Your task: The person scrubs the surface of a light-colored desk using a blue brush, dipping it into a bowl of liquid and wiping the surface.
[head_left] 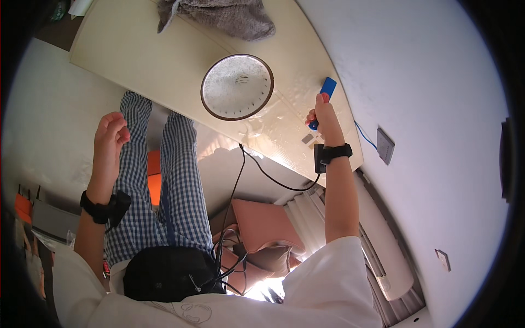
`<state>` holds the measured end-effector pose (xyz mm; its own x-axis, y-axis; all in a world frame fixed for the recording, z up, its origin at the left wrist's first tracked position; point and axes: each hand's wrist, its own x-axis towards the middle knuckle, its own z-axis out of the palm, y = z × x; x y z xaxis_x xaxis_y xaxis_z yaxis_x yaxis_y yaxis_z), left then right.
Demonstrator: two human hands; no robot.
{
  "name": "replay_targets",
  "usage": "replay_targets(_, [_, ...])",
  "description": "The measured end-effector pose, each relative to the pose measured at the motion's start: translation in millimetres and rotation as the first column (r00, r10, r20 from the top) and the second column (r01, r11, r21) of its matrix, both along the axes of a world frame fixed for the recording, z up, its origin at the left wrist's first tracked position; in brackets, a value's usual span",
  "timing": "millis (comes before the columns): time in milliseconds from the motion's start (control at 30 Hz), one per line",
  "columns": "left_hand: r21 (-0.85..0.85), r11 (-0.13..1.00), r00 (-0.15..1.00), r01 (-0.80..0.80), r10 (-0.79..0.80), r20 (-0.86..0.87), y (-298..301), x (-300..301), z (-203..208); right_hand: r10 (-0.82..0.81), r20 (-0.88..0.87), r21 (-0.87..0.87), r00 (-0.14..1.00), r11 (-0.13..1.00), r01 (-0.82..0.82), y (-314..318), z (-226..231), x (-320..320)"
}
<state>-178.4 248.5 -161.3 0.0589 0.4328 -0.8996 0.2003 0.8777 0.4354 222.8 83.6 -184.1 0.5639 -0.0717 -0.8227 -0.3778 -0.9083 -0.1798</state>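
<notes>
My right hand (324,117) is closed around a flat, blue, bar-shaped object (328,86) above the right part of the cream table (136,49). Its upper end sticks out past my thumb and a bit shows below my fingers; its exact kind is unclear. To its left stands a round bowl (237,87) with a dark rim and a pale, speckled inside, apart from both hands. My left hand (112,134) hangs in the air off the table's near edge, beside my checked trousers (180,158). Its fingers are curled in, and no object shows in them.
A grey-brown fluffy cloth (229,19) lies at the table's far side. Black cables (273,181) run from my right wrist strap to a black waist pouch (169,273). Pink cushions (267,227) lie behind. A white wall (415,98) with a switch plate (385,146) borders the right.
</notes>
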Motion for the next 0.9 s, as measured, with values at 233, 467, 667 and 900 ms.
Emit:
replay_targets(233, [-0.006, 1.000, 1.000, 0.006, -0.006, 0.015, 2.5, -7.4, -4.6, -0.102, -0.158, 0.008, 0.982, 0.994, 0.105, 7.6, 5.0, 1.0])
replay_targets(467, [-0.005, 1.000, 0.999, -0.022, 0.022, 0.026, -0.9, -6.5, -7.0, -0.077, -0.189, -0.014, 0.979, 0.997, 0.075, 5.5, 9.2, -2.0])
replay_targets(667, [-0.016, 0.999, 0.999, -0.039, 0.039, 0.009, 0.1, -7.8, -6.8, -0.050, -0.221, -0.030, 0.974, 0.999, 0.045, 3.2, 7.8, -11.1])
replay_targets(900, [-0.010, 0.999, 0.998, -0.045, 0.045, 0.041, -0.3, -10.5, -7.1, -0.054, -0.227, -0.007, 0.972, 0.999, 0.054, -3.9, 6.8, -12.7])
